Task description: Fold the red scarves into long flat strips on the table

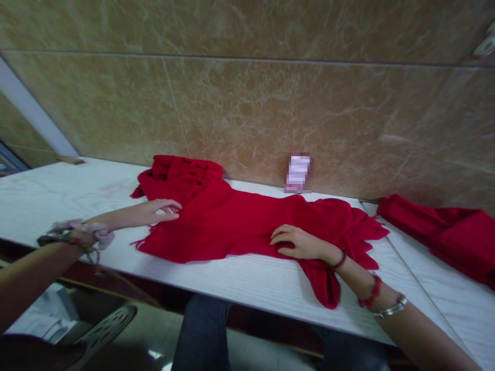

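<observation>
A red scarf (235, 221) with fringed ends lies spread across the white tabletop. Its left part is bunched toward the wall, its right part is rumpled, and one fold hangs toward the front edge. At the scarf's left side, my left hand (164, 210) reaches in with slightly bent fingers apart and nothing in them; its fingertips are at the cloth. My right hand (299, 242) rests on the scarf right of the middle, palm down, fingers loosely curved and apart. Whether cloth lies under its thumb is hard to see.
Another red folded cloth (444, 232) lies at the right. A phone-like blurred item (298, 173) leans against the tiled wall (270, 103) behind the table (193, 275). A perforated plastic stool (106, 330) stands below at the left. A small brown piece (70, 160) lies at the far left.
</observation>
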Available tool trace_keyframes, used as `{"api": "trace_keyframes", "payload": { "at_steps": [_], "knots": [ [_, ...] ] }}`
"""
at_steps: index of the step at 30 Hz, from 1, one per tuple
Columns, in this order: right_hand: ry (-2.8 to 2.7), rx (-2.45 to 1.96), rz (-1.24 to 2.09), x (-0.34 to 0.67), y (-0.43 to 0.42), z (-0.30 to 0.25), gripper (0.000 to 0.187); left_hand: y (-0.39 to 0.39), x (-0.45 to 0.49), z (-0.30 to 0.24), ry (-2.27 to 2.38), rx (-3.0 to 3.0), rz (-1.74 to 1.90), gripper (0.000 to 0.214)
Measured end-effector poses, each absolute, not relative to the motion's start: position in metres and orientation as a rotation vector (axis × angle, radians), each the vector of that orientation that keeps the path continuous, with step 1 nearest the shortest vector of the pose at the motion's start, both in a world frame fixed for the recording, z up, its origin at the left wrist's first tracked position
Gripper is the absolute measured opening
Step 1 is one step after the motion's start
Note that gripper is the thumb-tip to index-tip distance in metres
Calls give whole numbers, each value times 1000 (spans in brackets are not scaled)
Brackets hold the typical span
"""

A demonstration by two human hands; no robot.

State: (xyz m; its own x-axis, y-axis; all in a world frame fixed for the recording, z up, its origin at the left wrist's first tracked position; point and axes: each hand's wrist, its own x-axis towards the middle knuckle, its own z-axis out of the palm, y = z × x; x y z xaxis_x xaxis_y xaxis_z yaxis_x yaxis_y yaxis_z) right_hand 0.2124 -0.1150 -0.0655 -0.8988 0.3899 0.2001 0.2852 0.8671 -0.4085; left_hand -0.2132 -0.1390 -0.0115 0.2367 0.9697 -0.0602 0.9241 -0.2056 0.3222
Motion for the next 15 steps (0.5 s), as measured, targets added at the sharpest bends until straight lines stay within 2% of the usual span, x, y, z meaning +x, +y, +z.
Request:
{"api": "trace_keyframes", "payload": {
  "at_steps": [3,7,11,15],
  "knots": [
    [-2749,-498,551,212,-114,-67,18,-125,-210,-21,1895,2048,378,49],
    [-2727,-503,542,212,-114,-68,16,-114,-200,-30,1962,1952,390,45],
    [-2718,-486,534,211,-112,-71,16,-113,-191,-23,1881,2017,513,28],
    [-2716,-487,529,211,-111,-74,16,-113,-194,-13,1755,1863,718,30]
  ]
}}
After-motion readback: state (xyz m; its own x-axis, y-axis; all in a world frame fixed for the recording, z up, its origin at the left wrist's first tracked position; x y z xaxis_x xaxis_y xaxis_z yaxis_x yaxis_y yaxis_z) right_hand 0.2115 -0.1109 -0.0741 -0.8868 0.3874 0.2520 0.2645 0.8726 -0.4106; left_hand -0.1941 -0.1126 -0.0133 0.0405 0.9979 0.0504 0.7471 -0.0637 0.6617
